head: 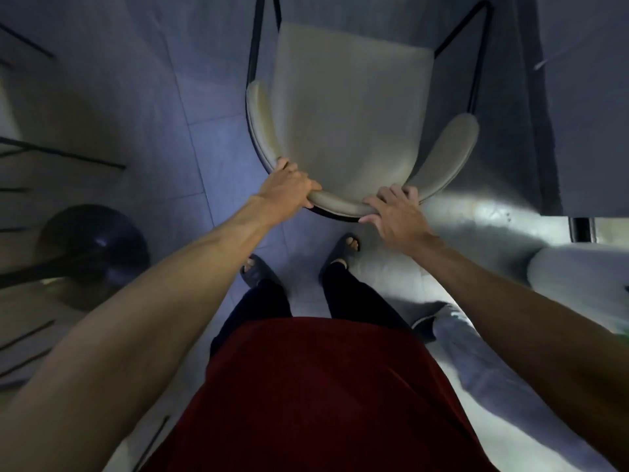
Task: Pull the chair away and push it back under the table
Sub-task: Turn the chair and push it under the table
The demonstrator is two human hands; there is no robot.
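Observation:
A chair (347, 107) with a beige seat, a curved padded backrest and thin black metal legs stands on the tiled floor right in front of me. Its whole seat is in view, to the left of the table. My left hand (287, 185) is closed over the left part of the backrest's curve. My right hand (391, 209) grips the backrest's right part, fingers wrapped over the top. The grey table (589, 97) fills the upper right, with its edge running beside the chair's right legs.
My two feet in dark slippers (343, 248) stand just behind the chair. A dark round ball-like object (92, 243) lies on the floor at the left. A black table leg (582, 229) and a pale object (578, 277) are at the right.

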